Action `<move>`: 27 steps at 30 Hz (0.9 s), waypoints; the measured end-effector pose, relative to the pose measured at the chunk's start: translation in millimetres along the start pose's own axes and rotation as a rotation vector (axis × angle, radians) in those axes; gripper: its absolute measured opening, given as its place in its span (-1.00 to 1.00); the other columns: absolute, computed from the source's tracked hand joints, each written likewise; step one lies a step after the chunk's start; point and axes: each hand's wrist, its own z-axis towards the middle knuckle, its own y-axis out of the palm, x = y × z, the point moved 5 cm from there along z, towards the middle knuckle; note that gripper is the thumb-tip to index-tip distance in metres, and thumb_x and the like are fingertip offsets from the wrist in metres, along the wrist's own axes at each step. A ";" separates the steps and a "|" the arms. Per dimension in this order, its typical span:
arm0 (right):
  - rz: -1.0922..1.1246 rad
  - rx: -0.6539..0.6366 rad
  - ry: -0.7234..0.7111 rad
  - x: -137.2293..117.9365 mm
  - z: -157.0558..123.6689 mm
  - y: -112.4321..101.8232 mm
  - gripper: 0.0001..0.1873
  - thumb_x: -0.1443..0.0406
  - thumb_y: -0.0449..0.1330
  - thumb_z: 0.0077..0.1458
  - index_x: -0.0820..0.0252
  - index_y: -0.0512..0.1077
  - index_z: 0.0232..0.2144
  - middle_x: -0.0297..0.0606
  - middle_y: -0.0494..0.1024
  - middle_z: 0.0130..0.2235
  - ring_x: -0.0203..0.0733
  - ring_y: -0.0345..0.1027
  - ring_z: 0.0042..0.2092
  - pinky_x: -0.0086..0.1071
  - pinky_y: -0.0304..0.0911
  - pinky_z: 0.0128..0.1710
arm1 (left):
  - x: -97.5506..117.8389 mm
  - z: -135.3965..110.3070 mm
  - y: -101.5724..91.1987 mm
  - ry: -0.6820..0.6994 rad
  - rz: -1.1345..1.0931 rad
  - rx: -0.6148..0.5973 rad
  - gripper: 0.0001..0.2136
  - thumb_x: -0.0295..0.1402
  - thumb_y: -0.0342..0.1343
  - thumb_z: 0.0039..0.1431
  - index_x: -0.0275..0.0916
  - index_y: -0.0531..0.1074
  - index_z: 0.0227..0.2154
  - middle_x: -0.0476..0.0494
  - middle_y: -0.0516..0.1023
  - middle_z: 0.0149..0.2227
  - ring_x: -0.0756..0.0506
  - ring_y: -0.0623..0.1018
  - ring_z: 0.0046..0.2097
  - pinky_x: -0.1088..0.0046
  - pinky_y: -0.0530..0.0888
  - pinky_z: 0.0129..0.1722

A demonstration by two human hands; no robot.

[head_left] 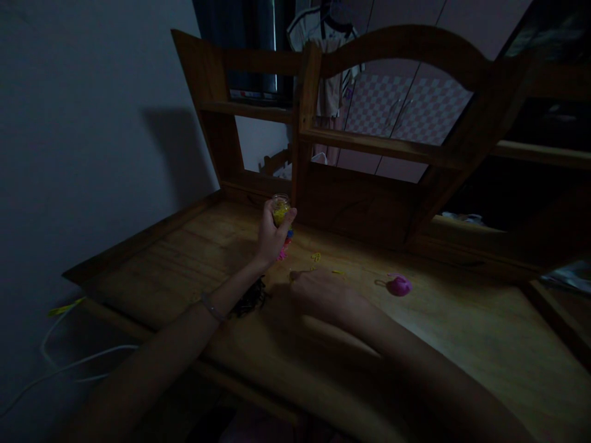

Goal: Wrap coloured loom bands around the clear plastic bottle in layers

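— Where are the hands, from where you stand?
— The left hand (270,237) is lifted off the pale wooden bench (462,332), with the forearm stretched out long and the wrist cocked up. Its fingers wrap round a small clear jar of yellow bits (280,211). The jar is upright, near the back of the bench, just before the wooden shelf unit (323,138).
— And the other?
— The right hand (323,294) lies low on the bench, knuckles up, fingers pointing toward a few loose yellow scraps (316,256). It's too dim to tell whether it pinches anything or lies slack.
— Anything under the jar?
— Some pink and blue pieces (285,246) lie on the bench just below the left hand. A thin bracelet (211,307) circles that wrist, and a dark tangled heap (252,297) sits beside the forearm.
— Further right?
— A round pink object (399,285), well apart from the right hand. A white cable (69,366) trails below the bench's left edge.
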 end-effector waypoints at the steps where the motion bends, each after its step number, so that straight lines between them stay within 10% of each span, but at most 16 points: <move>1: -0.035 0.024 0.056 16.1 -0.6 -4.8 -0.80 0.49 0.11 0.05 0.28 0.52 -0.32 -0.10 0.57 -0.28 -0.18 0.44 -0.35 -0.39 0.19 -0.41 | 0.6 -0.1 -0.1 0.010 0.001 0.002 -0.62 -0.06 0.13 0.20 -0.17 0.28 -0.04 -0.13 0.42 -0.15 -0.07 0.49 -0.15 0.38 0.41 -0.09; 5: 0.067 0.077 0.163 76.5 -4.1 -17.7 -0.90 0.43 0.23 -0.03 0.27 0.51 -0.38 -0.11 0.53 -0.23 -0.17 0.43 -0.24 -0.42 0.25 -0.28 | -0.3 -0.5 0.3 0.034 -0.004 0.009 -0.61 -0.05 0.14 0.19 -0.17 0.29 -0.05 -0.11 0.42 -0.15 -0.07 0.50 -0.17 0.36 0.43 -0.11; 11: 0.268 0.298 0.174 114.5 -2.0 -13.4 -0.54 0.52 0.12 -0.03 0.31 0.43 -0.03 -0.02 0.47 -0.03 -0.09 0.34 0.00 -0.29 0.23 -0.01 | -1.1 -1.1 1.2 0.069 0.008 -0.004 -0.62 -0.07 0.15 0.19 -0.16 0.30 -0.05 -0.11 0.43 -0.15 -0.09 0.50 -0.16 0.34 0.43 -0.08; 21: 0.443 -0.102 0.112 87.5 -5.3 -16.3 -0.67 0.55 0.03 -0.04 0.27 0.53 -0.31 -0.22 0.58 -0.29 -0.25 0.41 -0.28 -0.44 0.21 -0.27 | 0.4 -1.3 0.6 0.060 -0.005 -0.004 -0.62 -0.08 0.15 0.19 -0.16 0.30 -0.04 -0.13 0.44 -0.13 -0.10 0.51 -0.13 0.33 0.42 -0.07; 27: 0.377 0.181 -0.047 49.4 5.3 -24.2 -0.68 0.54 0.04 0.02 0.31 0.49 -0.21 -0.11 0.54 -0.14 -0.18 0.38 -0.14 -0.36 0.22 -0.10 | -0.3 -2.0 2.7 0.063 -0.027 -0.008 -0.63 -0.10 0.16 0.19 -0.16 0.30 -0.04 -0.12 0.43 -0.13 -0.07 0.52 -0.17 0.37 0.44 -0.12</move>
